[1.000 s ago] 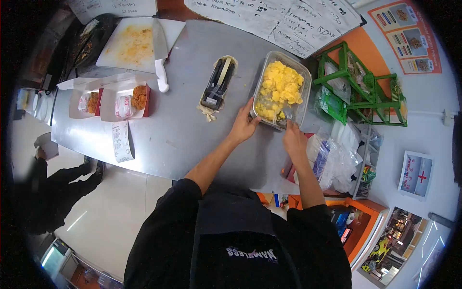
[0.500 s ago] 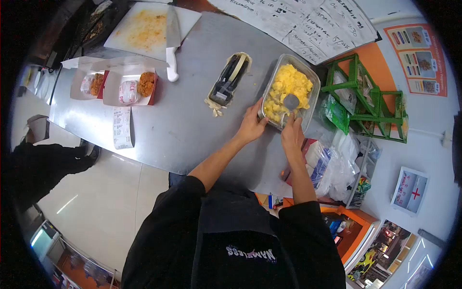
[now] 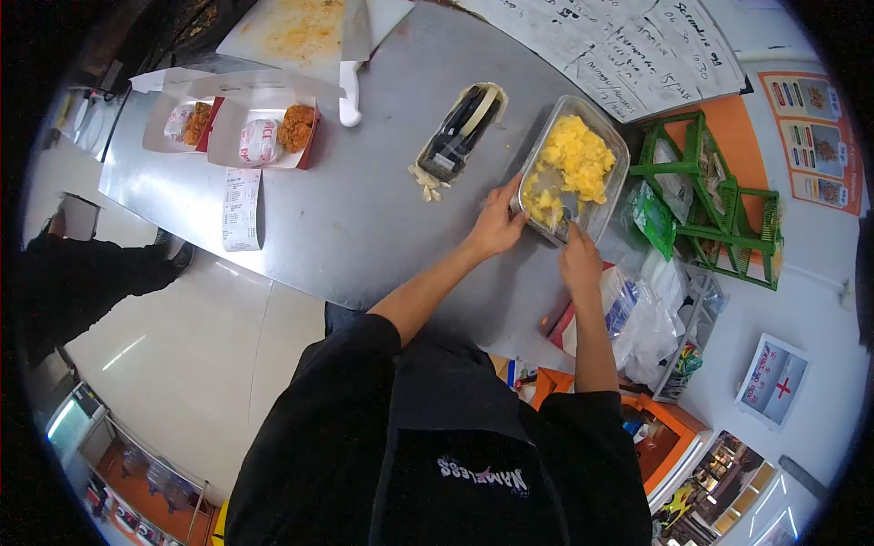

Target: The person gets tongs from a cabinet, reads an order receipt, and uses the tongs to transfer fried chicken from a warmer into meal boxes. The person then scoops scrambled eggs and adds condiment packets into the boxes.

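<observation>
A rectangular clear-sided container (image 3: 596, 217) stands on the metal table, with yellow scrambled egg (image 3: 583, 159) heaped mostly at its far end. My left hand (image 3: 499, 223) is closed on the container's near left edge. In my right hand (image 3: 580, 259), at the near end, is the handle of a spoon (image 3: 569, 216). Its grey head is down inside the container by the smaller bits of egg, and only part of it shows. Left of the container lies a black tape dispenser (image 3: 460, 132) with dried tape or paste around its edge.
Two open boxes with fried chicken (image 3: 296, 127) and wrapped portions (image 3: 259, 141) are at left, above a receipt (image 3: 241, 209). A knife (image 3: 350, 96) rests by a cutting board (image 3: 282, 32). Green baskets (image 3: 701, 173) and plastic bags (image 3: 646, 328) stand right. Another person's dark clothing (image 3: 100, 291) shows far left.
The spoon's head has moved down toward the container's near side, leaving a bare patch amid the egg. My right hand has drawn back slightly. The whole view has shifted a little.
</observation>
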A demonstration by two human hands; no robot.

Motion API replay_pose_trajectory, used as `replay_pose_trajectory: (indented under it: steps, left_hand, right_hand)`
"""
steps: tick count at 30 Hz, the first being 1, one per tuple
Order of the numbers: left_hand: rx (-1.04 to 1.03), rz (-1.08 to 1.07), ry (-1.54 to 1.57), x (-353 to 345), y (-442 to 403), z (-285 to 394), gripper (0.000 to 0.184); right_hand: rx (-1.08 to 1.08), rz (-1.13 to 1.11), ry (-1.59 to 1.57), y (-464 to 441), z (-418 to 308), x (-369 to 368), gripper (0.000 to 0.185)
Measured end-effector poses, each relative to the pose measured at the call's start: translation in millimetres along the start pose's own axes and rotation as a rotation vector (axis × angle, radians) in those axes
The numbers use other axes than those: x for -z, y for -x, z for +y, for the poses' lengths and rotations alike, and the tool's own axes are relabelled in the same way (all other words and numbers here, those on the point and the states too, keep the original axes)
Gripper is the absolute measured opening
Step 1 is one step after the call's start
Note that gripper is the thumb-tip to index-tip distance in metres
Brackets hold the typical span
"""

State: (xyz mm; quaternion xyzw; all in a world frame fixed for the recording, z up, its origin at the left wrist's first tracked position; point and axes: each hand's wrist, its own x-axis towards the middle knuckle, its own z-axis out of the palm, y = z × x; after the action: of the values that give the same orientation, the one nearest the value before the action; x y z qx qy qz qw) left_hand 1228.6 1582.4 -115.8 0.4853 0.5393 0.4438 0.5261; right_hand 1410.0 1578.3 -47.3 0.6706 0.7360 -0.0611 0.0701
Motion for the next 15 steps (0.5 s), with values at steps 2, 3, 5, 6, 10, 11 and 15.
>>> replay_pose_trajectory:
  steps: [2, 3, 5, 6, 10, 11, 15]
  left_hand:
    - [0.013, -0.008, 0.006, 0, 2, 0, 0.071]
    - [0.015, -0.011, 0.011, 1, 2, 2, 0.072]
    - [0.011, -0.007, -0.017, -1, 0, -1, 0.072]
    - [0.012, -0.007, -0.031, -3, 0, -3, 0.072]
    - [-0.113, 0.015, -0.144, -10, -1, -19, 0.073]
    - [-0.114, 0.002, -0.19, -10, -3, -20, 0.073]
    - [0.047, -0.169, -0.447, 11, 5, 24, 0.067]
  right_hand:
    - [0.035, -0.071, -0.012, 0, -14, 7, 0.035]
    - [0.049, -0.114, -0.039, 0, -26, 18, 0.034]
    - [0.103, -0.153, -0.131, -7, -32, 25, 0.03]
    - [0.139, -0.15, -0.201, -13, -27, 19, 0.027]
    - [0.182, -0.168, -0.576, -30, 9, -21, 0.021]
    - [0.171, -0.256, -0.692, -37, 17, -21, 0.02]
    - [-0.07, -0.532, -1.058, -35, 17, 2, 0.02]
